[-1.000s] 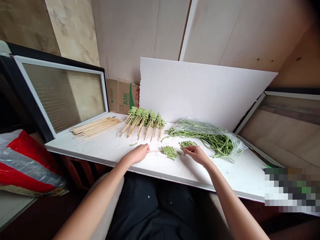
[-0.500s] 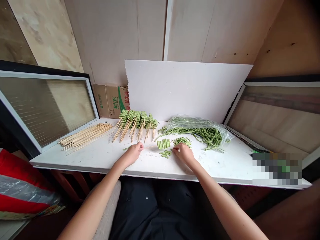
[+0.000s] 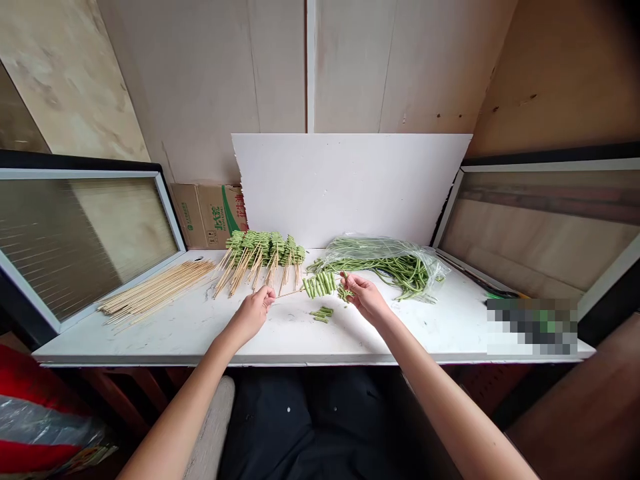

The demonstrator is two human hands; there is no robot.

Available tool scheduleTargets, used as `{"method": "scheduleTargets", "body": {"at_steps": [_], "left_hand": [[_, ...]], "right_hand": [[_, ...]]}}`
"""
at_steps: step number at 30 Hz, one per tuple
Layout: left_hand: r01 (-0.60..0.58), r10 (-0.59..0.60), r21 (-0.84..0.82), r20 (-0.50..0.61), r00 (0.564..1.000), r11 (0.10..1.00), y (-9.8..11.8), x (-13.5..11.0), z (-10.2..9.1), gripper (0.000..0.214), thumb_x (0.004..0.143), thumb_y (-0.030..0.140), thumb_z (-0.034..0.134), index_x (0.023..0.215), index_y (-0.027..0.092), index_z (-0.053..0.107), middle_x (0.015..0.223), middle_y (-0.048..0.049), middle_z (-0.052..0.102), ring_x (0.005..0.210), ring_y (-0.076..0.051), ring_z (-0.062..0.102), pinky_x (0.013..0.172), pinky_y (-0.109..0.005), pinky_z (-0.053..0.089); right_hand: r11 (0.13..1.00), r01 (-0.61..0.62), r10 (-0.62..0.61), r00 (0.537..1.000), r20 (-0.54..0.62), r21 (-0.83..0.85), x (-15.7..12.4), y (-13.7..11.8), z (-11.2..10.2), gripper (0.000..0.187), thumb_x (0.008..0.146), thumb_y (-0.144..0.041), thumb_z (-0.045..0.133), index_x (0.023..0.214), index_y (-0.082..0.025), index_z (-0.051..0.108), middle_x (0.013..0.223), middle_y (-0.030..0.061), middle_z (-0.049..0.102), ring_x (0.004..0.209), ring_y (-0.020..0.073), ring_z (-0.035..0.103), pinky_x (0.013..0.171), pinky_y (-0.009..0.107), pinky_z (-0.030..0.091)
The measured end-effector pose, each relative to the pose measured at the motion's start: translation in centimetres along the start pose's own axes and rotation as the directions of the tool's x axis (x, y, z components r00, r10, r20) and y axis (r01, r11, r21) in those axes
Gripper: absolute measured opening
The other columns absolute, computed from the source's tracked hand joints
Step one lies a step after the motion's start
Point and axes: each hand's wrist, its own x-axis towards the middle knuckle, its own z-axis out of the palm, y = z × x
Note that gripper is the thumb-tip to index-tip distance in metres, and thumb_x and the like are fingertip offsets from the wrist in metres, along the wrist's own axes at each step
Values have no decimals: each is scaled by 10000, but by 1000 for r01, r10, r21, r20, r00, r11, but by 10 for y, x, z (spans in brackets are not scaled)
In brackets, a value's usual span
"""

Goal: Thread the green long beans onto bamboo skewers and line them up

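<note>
Left grip pinches the bare end of a thin tan wooden skewer carrying short green bean segments toward right grip, which pinches one segment. From here: likely light, stiff; hold bare wood.

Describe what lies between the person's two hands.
In the head view, a wooden skewer threaded with long-bean pieces runs from the left hand toward the right hand; loose cut pieces lie below.

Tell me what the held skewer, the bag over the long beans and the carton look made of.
Held skewer: probably bamboo, perhaps wood; pale tan, slim, dull. Bag: thin clear plastic, glossy; it creases and the long beans show through. Carton: apparently cardboard, matte brown, printed green and red.
</note>
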Motion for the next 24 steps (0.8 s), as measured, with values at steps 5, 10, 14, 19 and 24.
{"method": "scheduleTargets", "body": {"at_steps": [5, 10, 14, 19, 24], "left_hand": [[-33, 33, -25, 0, 999, 999, 1, 0, 3, 160, 891, 125, 415, 943, 234, 520, 706, 27, 481, 661, -167, 539, 662, -244, 430], [-35, 35, 2, -13, 999, 999, -3, 2, 6, 127, 942, 156, 423, 937, 234, 523, 708, 23, 514, 636, -162, 530, 649, -247, 429], [-26, 26, 10, -21, 999, 1000, -6, 2, 6, 138, 945, 147, 423, 938, 234, 531, 709, 21, 524, 645, -164, 548, 664, -245, 447], [1, -1, -10, -19, 1000, 1000, -10, 2, 6, 181, 904, 98, 442, 968, 228, 550, 720, 16, 542, 716, -168, 621, 709, -234, 477], [0, 0, 0, -28, 1000, 1000, -11, 2, 8, 167, 915, 106, 452, 955, 229, 558, 707, 16, 552, 683, -167, 611, 673, -229, 466]], "right_hand": [[993, -46, 36, 995, 94, 108, -4, -4, 5, 432, 705, -525, 974, 864, -223, 710, 1000, 47, 681, 822, 146, 566, 596, 250, 422], [995, -54, 48, 996, 77, 83, -5, -2, 8, 430, 722, -541, 954, 942, -237, 743, 1030, 48, 717, 907, 176, 628, 617, 258, 438], [998, -26, 24, 999, 35, 61, -6, -4, 11, 451, 720, -564, 945, 966, -234, 761, 1090, 79, 746, 983, 204, 655, 602, 255, 420], [1000, 15, -15, 1000, 9, 3, -7, -6, 14, 450, 730, -590, 928, 960, -228, 790, 1159, 108, 762, 1055, 236, 671, 587, 254, 410], [1000, 19, -19, 1000, -9, -25, -7, -6, 13, 474, 743, -612, 913, 1008, -227, 834, 1177, 131, 786, 1110, 270, 684, 611, 274, 444]]}}
